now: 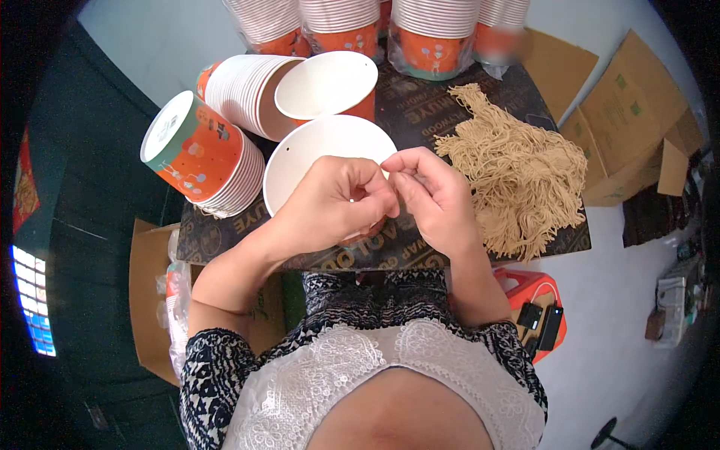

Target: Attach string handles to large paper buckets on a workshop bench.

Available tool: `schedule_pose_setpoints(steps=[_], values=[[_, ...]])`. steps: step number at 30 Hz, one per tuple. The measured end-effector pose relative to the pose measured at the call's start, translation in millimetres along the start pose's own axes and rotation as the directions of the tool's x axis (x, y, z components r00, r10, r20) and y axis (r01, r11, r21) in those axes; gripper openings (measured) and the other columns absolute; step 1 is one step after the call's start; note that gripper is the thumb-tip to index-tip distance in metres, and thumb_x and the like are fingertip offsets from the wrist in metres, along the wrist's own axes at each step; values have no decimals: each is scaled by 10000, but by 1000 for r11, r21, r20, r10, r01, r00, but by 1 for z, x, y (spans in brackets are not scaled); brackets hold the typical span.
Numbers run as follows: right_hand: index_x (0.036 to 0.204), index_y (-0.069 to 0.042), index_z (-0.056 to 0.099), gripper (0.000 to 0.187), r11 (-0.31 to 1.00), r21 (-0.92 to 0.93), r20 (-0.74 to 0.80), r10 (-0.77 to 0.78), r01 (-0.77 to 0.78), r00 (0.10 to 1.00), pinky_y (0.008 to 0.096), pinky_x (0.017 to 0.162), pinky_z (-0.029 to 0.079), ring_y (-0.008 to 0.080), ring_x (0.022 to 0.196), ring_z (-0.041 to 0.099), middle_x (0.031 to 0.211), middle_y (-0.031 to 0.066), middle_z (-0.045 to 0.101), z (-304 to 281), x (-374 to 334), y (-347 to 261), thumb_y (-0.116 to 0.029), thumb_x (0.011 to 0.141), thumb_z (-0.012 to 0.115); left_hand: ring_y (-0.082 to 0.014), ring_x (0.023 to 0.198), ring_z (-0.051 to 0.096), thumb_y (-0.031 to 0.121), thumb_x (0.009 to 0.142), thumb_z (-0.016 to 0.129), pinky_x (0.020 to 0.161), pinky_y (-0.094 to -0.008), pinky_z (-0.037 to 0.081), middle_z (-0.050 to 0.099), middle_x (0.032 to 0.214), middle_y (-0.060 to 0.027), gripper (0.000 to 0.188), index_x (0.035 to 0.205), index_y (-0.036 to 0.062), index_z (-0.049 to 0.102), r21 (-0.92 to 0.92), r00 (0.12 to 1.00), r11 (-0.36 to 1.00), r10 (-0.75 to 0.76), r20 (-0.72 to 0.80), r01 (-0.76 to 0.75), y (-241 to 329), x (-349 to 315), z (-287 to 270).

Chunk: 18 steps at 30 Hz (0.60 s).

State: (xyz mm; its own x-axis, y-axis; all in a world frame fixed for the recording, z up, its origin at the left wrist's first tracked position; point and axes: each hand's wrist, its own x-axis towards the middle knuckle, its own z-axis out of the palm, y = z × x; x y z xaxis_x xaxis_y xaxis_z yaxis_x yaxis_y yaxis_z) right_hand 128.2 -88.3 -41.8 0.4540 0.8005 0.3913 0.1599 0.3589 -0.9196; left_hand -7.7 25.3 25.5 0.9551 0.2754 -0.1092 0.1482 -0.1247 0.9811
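My left hand (337, 199) is closed, thumb and fingers curled together, over the near right rim of a paper bucket (304, 154). The bucket has a white inside and a small dark hole near its left rim. My right hand (435, 195) pinches with thumb and forefinger right beside the left fingertips. Whatever the two hands hold is too small or hidden to make out. Behind this bucket a second paper bucket (322, 84), white inside and orange outside, tilts toward me. To the right lies a loose heap of tan strings (517, 176).
Left on the dark printed table (405, 251) are a nested bucket stack on its side (236, 90) and an upside-down orange stack (202, 146). Wrapped stacks (431, 49) line the back. Cardboard boxes (630, 112) stand right; a red stool (559, 292) holds black devices.
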Motion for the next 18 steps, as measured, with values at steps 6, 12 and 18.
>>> schedule_pose_setpoints(steps=[6, 12, 18], values=[[1032, 14, 614, 203, 958, -154, -67, -253, 241, 965, 289, 764, 488, 188, 876, 613, 981, 127, 592, -10, -9, -34, 96, 869, 524, -52, 501, 495, 29, 921, 617, 420, -216, 355, 569, 625, -5, 103, 837, -31, 618, -13, 1000, 1000, -7, -18, 7, -2, 1, 1], [1032, 13, 611, 257, 870, -258, 98, -408, 419, 908, 302, 756, 492, 227, 875, 609, 979, 125, 576, -13, 2, -49, 130, 834, 495, -43, 586, 523, 16, 889, 662, 488, -207, 397, 591, 706, 12, 57, 859, -23, 635, 22, 1000, 1000, -13, -12, 14, -1, 2, 5], [931, 16, 614, 237, 857, -180, 228, -442, 483, 868, 273, 660, 440, 149, 743, 550, 1032, 121, 594, -10, 20, -43, 148, 793, 474, -43, 625, 538, 31, 886, 675, 530, -206, 417, 597, 726, 23, 71, 850, -11, 632, 88, 996, 992, 91, -21, -89, 2, 5, 10]])
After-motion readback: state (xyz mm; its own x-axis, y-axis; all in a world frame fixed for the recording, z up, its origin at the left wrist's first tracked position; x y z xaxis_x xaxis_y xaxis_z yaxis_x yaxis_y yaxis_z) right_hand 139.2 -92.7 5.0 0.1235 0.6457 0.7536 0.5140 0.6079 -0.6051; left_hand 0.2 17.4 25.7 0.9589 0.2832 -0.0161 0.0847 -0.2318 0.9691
